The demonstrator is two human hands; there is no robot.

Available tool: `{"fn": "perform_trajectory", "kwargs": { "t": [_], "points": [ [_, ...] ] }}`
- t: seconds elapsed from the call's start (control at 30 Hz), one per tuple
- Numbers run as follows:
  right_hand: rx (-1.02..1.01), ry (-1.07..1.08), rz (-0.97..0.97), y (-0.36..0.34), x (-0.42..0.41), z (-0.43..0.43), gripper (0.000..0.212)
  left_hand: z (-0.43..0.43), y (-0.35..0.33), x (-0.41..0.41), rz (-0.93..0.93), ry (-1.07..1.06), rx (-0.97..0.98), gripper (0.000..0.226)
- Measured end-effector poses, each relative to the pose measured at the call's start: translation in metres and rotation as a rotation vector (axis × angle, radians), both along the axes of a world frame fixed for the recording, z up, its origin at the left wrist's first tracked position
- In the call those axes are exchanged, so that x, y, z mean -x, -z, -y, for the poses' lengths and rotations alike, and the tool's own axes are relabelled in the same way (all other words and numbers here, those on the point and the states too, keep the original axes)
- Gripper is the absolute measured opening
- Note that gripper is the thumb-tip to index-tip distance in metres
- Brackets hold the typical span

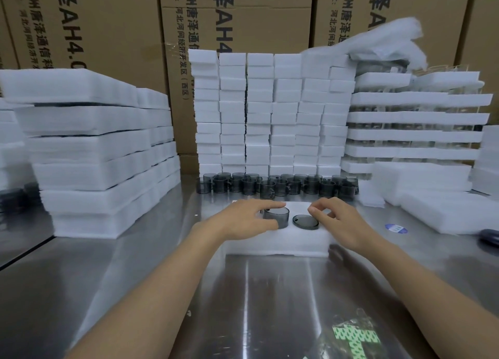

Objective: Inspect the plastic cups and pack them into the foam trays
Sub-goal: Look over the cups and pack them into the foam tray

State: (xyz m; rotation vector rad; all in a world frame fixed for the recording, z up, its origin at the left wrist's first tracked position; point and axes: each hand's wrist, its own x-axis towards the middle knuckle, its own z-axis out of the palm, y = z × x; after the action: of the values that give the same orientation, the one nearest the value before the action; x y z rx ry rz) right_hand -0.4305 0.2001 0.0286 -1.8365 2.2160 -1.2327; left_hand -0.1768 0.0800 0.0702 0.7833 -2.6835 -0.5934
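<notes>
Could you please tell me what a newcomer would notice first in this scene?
At centre, the left hand grips a smoky grey plastic cup standing in a white foam tray, the right hand beside it. Behind, a row of grey plastic cups fronts tall stacks of white foam blocks.

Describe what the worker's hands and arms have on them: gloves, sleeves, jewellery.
No gloves on the left hand or the right hand, and no rings, watch or bracelet show. The left forearm and the right forearm are bare to the frame edge, with no sleeves in view.
</notes>
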Motion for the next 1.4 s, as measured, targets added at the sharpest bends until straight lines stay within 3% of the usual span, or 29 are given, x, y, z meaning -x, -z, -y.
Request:
{"fn": "perform_trajectory", "kwargs": {
  "t": [0.37,0.57,0.7,0.83,0.93,1.1,1.4],
  "points": [
    [0.003,-0.009,0.004,-0.002,-0.002,-0.002,0.013,0.002,0.005,0.003,-0.113,-0.006,-0.080,0.060],
    [-0.005,-0.010,0.028,-0.001,-0.002,-0.003,0.013,0.008,0.008,0.005,0.102,-0.015,-0.017,0.074],
    [-0.004,-0.009,0.031,-0.003,-0.004,-0.002,0.012,0.002,0.010,0.005,0.159,-0.058,0.088,0.068],
    [-0.014,-0.007,0.020,-0.003,-0.003,-0.003,0.012,-0.007,0.011,0.007,-0.011,-0.024,0.219,0.062],
    [-0.009,-0.006,0.021,-0.003,-0.003,-0.003,0.010,-0.010,0.010,0.009,-0.088,-0.023,0.211,0.060],
    [-0.009,0.002,0.006,-0.003,-0.003,-0.003,0.012,-0.016,0.021,0.018,0.164,-0.047,0.220,0.060],
    [-0.002,-0.001,0.057,-0.002,-0.006,-0.004,0.012,-0.012,0.020,0.019,0.143,-0.073,0.258,0.057]
  ]
}}
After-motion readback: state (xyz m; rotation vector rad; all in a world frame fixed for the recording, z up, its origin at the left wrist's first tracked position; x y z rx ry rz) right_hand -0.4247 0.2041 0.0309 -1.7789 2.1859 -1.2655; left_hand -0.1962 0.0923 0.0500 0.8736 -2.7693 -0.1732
